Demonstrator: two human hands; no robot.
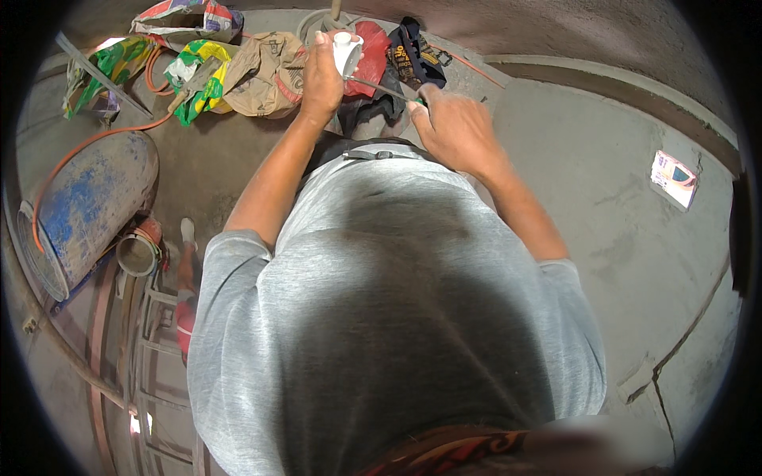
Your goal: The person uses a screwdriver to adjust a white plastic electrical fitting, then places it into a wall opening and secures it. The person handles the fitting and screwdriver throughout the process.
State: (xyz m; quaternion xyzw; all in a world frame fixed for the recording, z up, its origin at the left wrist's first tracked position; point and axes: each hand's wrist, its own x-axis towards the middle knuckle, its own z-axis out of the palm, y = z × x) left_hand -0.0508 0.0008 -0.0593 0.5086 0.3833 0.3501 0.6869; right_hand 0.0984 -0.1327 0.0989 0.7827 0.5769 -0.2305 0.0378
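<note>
My left hand [321, 83] is closed around a white fitting [346, 52], rounded with a small raised cap on top; its exact kind I cannot tell. In my closed right hand [459, 131] is a screwdriver [382, 88], its green handle mostly covered by the fingers. The thin metal shaft points left, and its tip meets the lower edge of the white fitting. Both hands are held out in front of my waist, above a red bag [370, 55] and dark cloth [413, 55].
Paper and plastic sacks [266, 75] lie ahead to the left. An orange cord [87, 147] runs past a blue-stained barrel [99, 206]. Lower left are a metal ladder [163, 347], a small bucket [136, 255] and part of another person [186, 321]. A bright box-like opening [673, 181] shows at right.
</note>
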